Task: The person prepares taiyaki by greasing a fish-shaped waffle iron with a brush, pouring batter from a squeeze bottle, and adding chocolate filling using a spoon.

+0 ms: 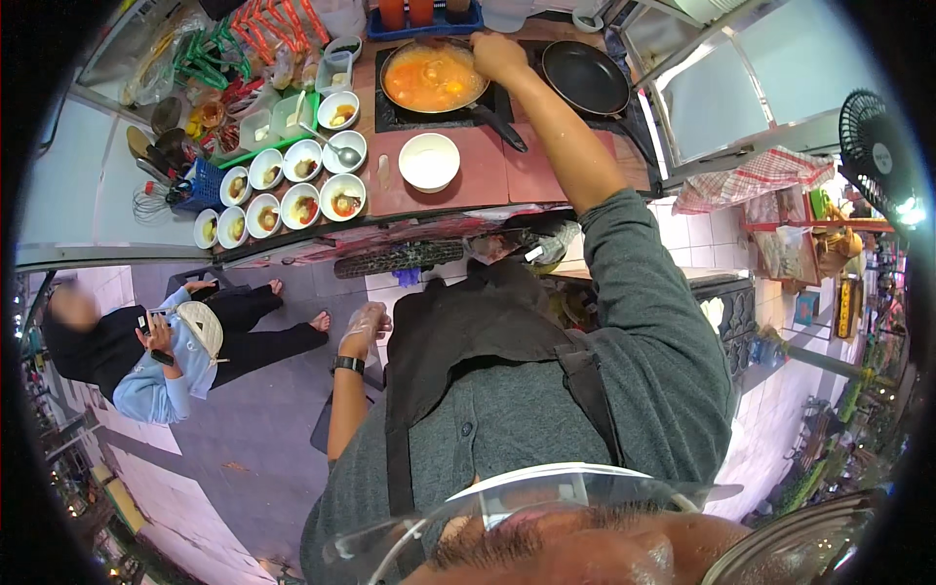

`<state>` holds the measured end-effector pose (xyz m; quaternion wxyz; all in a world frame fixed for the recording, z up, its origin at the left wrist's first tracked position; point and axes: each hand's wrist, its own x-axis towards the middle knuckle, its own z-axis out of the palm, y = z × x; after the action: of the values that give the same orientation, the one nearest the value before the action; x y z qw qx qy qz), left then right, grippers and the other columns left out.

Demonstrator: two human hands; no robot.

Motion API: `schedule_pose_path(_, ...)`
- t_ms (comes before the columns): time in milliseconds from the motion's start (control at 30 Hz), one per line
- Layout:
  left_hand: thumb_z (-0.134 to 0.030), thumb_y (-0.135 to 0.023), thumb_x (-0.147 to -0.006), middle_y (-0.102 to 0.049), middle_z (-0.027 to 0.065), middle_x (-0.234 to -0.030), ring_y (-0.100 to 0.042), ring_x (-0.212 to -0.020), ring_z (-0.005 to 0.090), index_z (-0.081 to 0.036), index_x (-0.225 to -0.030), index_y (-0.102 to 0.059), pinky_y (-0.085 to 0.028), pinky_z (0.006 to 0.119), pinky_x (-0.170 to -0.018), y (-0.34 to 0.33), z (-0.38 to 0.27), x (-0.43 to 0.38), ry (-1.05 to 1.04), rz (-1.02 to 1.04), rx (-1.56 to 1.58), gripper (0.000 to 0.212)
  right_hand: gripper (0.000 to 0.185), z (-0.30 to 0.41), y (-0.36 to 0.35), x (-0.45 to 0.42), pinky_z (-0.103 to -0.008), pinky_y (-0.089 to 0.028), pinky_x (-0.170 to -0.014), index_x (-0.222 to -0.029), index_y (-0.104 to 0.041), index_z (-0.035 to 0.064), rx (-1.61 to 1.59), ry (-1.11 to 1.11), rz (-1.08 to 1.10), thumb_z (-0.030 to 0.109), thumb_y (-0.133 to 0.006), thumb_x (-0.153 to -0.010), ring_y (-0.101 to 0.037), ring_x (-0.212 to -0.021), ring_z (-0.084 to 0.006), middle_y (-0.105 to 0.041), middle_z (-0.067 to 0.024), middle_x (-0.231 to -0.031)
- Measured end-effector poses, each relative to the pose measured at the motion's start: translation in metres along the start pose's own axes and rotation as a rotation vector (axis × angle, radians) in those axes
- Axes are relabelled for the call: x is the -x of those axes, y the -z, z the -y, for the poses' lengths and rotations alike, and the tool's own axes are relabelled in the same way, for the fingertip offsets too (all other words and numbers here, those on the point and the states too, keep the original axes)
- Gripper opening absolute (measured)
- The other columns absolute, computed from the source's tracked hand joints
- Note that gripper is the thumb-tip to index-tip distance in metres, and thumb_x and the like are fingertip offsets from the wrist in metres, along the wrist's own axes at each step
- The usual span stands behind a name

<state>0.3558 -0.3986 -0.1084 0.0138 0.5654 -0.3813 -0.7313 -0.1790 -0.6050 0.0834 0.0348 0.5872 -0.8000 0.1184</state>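
My right hand (pixel 501 57) is curled at the right rim of a black frying pan (pixel 436 110). A brown utensil (pixel 439 45), mostly hidden, seems to run from its fingers into the pan. Orange broth bubbles inside, with an egg yolk (pixel 454 86) on the right. The pan sits on a black stove (pixel 385 110), its handle pointing towards me. A white bowl (pixel 429 162) stands in front of it on the reddish counter. Low by my side, away from the counter, hangs my left hand (pixel 365 325) in a clear plastic glove, fingers loosely curled; whether it holds anything is unclear.
Several small white bowls with seasonings (pixel 299 205) fill the counter's left, one with a spoon (pixel 344 153). Behind them are plastic containers (pixel 256 131) and a blue basket (pixel 197 186). Another frying pan (pixel 585 77) stands right. A person (pixel 168 344) is at the left; a fan (pixel 874 150) at right.
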Motion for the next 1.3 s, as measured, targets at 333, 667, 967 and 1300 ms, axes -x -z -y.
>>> schedule_pose_path(333,-0.035,-0.05,-0.102,-0.059,-0.0003,-0.071,-0.058,-0.055,0.0113,-0.015,-0.09,-0.055,-0.041,0.028,-0.046,0.05,0.088,-0.018,0.156,-0.102,0.044,0.025,0.031,0.0,0.031,0.017,-0.0512,-0.056,-0.086,-0.115,-0.069,0.0085,0.01,-0.134,0.116,0.016,-0.059,-0.087,-0.069,-0.104,-0.0413,-0.07,-0.0233,-0.115)
schedule_pose_path(667,-0.031,-0.052,-0.099,-0.06,0.0038,-0.067,-0.054,-0.051,0.0141,-0.012,-0.081,-0.058,-0.037,0.028,-0.044,0.082,0.14,-0.04,0.042,-0.054,-0.073,0.027,0.021,0.057,0.077,0.134,-0.0491,-0.058,-0.074,-0.1,-0.072,0.0055,0.187,0.034,0.009,0.016,-0.058,-0.088,-0.071,-0.094,-0.0384,-0.069,-0.0229,-0.105)
schedule_pose_path(967,-0.033,-0.055,-0.102,-0.06,0.0032,-0.067,-0.06,-0.055,0.0165,-0.011,-0.085,-0.062,-0.047,0.033,-0.048,0.08,0.111,-0.065,0.295,-0.225,0.006,0.029,0.03,0.073,0.076,0.152,-0.0517,-0.058,-0.074,-0.113,-0.068,0.0057,0.225,-0.026,0.064,0.013,-0.057,-0.086,-0.071,-0.088,-0.0421,-0.066,-0.0233,-0.107)
schedule_pose_path(1300,-0.033,-0.054,-0.102,-0.056,0.0024,-0.068,-0.057,-0.054,0.0165,-0.015,-0.084,-0.054,-0.041,0.028,-0.044,0.104,0.137,-0.024,0.255,-0.183,0.24,0.025,0.028,0.098,0.061,0.15,-0.0521,-0.057,-0.075,-0.111,-0.065,0.0031,0.086,-0.081,0.0,0.011,-0.055,-0.087,-0.07,-0.09,-0.0432,-0.068,-0.0256,-0.101)
